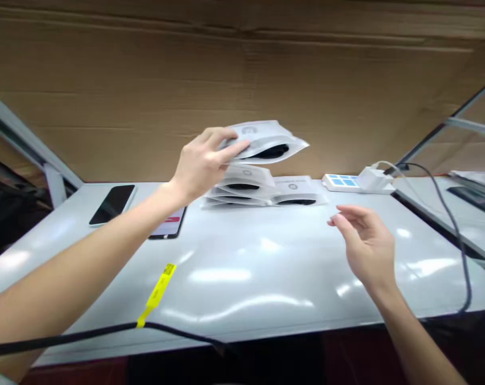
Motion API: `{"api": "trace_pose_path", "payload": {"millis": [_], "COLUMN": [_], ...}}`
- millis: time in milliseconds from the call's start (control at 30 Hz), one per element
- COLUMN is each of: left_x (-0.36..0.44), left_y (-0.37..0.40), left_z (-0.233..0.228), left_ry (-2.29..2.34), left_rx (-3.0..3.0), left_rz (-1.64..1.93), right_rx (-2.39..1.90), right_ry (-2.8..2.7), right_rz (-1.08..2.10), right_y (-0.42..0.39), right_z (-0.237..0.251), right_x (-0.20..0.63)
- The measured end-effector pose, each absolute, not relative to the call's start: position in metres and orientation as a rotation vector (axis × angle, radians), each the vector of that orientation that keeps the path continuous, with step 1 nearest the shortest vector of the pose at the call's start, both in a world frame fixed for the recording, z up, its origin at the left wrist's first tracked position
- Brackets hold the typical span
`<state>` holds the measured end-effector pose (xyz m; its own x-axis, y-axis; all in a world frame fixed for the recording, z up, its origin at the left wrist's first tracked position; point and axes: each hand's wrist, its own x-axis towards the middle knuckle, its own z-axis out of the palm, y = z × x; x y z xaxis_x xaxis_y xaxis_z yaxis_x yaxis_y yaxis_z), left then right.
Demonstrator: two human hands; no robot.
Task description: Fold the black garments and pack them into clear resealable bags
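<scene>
My left hand (204, 160) grips a white translucent pouch (262, 136) by its left end. A dark item shows through the pouch's open-looking front edge, too blurred to name. The pouch is raised just above a stack of similar white pouches (242, 187) at the back of the table. Beside that stack, on its right, lies another white pouch (296, 195) with something black inside. My right hand (366, 238) hovers over the table's right side, loosely curled and open, with nothing seen in it.
The white glossy table (234, 305) backs onto a cardboard wall (242, 91). Two phones, one dark (113, 204) and one lit (169, 224), lie at left. A power strip (340, 182) with a white charger (372, 178) stands back right. A yellow-tagged black cable (178, 331) crosses the front.
</scene>
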<state>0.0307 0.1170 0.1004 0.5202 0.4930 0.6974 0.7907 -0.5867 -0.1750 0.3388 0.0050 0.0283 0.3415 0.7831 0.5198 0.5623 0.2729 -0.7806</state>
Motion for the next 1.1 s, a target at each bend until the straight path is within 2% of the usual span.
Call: {"api": "trace_pose_path", "payload": {"millis": [67,167,433,533,633,767,833,933,1000,1100], "left_x": [0.025,0.018,0.046,0.053,0.061,0.088,0.104,0.119,0.119,0.112], "left_y": [0.134,0.143,0.13,0.12,0.094,0.04,0.018,0.006,0.009,0.019], "left_z": [0.094,0.085,0.085,0.076,0.062,0.037,0.025,0.013,0.008,0.007], "left_ry": [-1.085,-1.048,-1.029,-0.994,-1.046,-1.284,-1.81,-2.499,-2.601,-2.638], "left_rx": [-2.529,-2.7,-2.678,-2.726,-2.885,-3.118,-3.469,-3.574,-3.536,-3.474], "left_rz": [-0.448,-0.192,-0.346,-0.411,-0.669,-0.818,-0.953,-0.976,-0.958,-0.976], "right_rx": [-1.48,-1.546,-1.673,-1.715,-1.745,-1.754,-1.736,-1.587,-1.541,-1.68], "right_ry": [-1.46,-1.628,-1.833,-1.899,-1.958,-2.068,-2.119,-2.257,-2.285,-2.122], "right_rz": [0.164,0.104,0.002,-0.017,-0.015,0.092,0.175,0.419,0.517,0.391], "right_y": [0.018,0.047,0.117,0.117,0.1,0.055,0.029,0.0,-0.009,-0.012], "right_z": [0.018,0.004,-0.01,-0.005,0.006,0.022,0.03,0.042,0.047,0.044], "right_x": [0.348,0.363,0.369,0.367,0.369,0.354,0.337,0.314,0.313,0.338]}}
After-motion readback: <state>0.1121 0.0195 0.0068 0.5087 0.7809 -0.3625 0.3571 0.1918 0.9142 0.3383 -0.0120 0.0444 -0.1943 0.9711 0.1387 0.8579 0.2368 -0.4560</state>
